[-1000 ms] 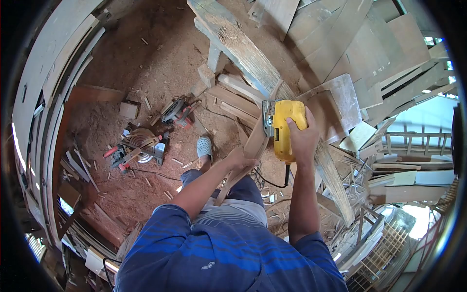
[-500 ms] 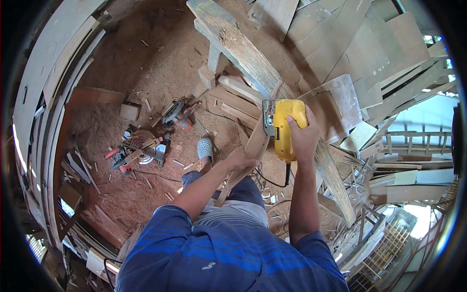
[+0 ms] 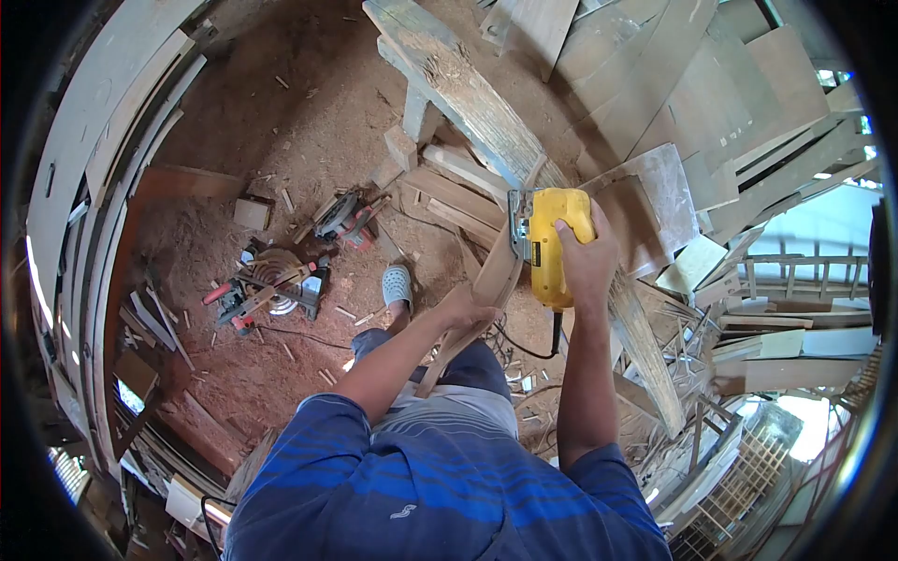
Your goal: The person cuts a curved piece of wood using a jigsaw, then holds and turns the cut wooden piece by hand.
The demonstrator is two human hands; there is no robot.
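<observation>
My right hand (image 3: 589, 257) is wrapped round the handle of a yellow jigsaw (image 3: 554, 245), whose black cord hangs from its rear end. The jigsaw's metal base lies against the edge of a curved wooden piece (image 3: 496, 268). My left hand (image 3: 468, 309) grips that piece lower down, near my thighs, with its tail end by my waist. Beneath the far end of the piece runs a long weathered plank bench (image 3: 477, 98). The blade is hidden from view.
A miter saw (image 3: 271, 285) and a red circular saw (image 3: 346, 220) stand on the sawdust-covered floor to the left. Wood scraps and cords lie about. Boards (image 3: 655, 84) lean at the upper right, and tall planks (image 3: 103, 140) line the left side.
The view has shifted very slightly. The jigsaw and my right hand have moved a touch to the right; my left hand keeps its hold on the wooden piece.
</observation>
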